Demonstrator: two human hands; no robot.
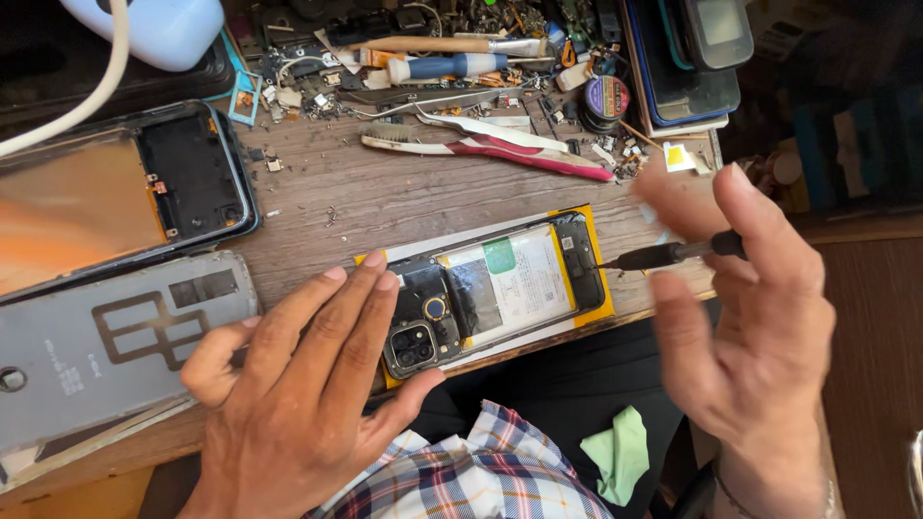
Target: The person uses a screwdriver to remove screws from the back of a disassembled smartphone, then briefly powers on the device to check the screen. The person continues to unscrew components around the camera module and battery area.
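Note:
An opened phone (500, 288) lies back-up on a yellow-edged pad (604, 288) at the wooden bench's front edge, with its battery, camera block and dark inner covers showing. My left hand (298, 394) rests flat beside the phone's camera end, with the fingertips touching its left edge. My right hand (750, 327) holds a small dark screwdriver (663, 255). Its tip points at the phone's right end.
A phone frame (125, 192) and a grey back cover (115, 336) lie at the left. A toothbrush (481, 149), tweezers, a blue-handled screwdriver (452, 65), a round tin (606, 98) and small parts crowd the back. Stacked phones (687, 67) sit at the back right. A green cloth (620, 452) lies on my lap.

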